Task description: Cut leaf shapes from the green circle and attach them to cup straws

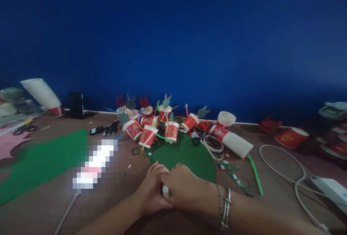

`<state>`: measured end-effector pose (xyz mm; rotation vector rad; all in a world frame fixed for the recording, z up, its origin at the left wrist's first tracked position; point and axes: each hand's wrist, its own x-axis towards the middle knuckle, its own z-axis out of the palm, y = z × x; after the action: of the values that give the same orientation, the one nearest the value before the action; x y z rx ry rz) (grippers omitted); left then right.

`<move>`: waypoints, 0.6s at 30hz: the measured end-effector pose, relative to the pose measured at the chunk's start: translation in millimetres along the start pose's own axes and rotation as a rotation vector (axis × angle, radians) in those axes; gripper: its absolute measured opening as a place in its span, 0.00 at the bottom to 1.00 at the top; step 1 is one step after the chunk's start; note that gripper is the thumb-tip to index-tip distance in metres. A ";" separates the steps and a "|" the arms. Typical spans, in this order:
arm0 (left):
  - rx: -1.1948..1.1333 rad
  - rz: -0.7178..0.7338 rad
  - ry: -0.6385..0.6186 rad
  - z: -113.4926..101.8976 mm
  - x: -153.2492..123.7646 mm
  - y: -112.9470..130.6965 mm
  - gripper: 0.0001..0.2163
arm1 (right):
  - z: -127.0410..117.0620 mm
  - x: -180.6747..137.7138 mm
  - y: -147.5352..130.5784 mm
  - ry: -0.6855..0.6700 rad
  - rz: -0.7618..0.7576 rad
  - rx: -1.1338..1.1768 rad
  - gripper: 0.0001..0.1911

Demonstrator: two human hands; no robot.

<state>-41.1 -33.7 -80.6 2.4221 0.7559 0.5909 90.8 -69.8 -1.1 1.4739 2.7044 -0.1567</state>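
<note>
My left hand (151,188) and my right hand (185,186) are pressed together low in the middle of the view, both with fingers curled. Between them shows the tip of a small dark object with a white end (164,190); I cannot make out what it is. Both hands rest at the near edge of a dark green felt piece (187,155) on the brown table. My right wrist wears silver bangles (225,206).
Beyond the felt lie several red paper cups (148,135) with paper ears and straws, a stack of white cups (235,142), tape rings (213,142) and a green straw (255,173). A large green sheet (40,162) lies left. A white cable (287,173) and adapter lie right.
</note>
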 end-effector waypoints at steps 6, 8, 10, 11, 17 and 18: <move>-0.002 0.046 0.009 -2.6 -2.3 2.7 0.14 | 20.0 -15.1 -11.6 0.132 -0.085 -0.159 0.05; 0.014 0.046 0.016 0.3 -2.4 -1.0 0.15 | 32.7 -23.9 -10.2 0.225 -0.076 -0.170 0.05; 0.018 0.051 -0.009 2.7 -1.7 -4.6 0.18 | 47.5 -33.1 -6.0 0.377 -0.075 -0.166 0.05; 0.016 0.049 -0.023 3.2 -1.1 -5.7 0.19 | 54.5 -37.5 -3.5 0.472 -0.084 -0.145 0.06; -0.023 0.017 -0.042 -3.4 1.3 1.5 0.21 | 68.1 -52.5 7.1 0.591 0.007 0.123 0.08; -0.025 0.006 -0.043 -4.9 1.3 3.6 0.21 | 66.1 -52.8 8.6 0.561 0.047 0.199 0.08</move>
<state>-41.3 -33.7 -74.4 2.4071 0.7197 0.5452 126.8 -116.9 -62.1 1.8758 3.1522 -0.0076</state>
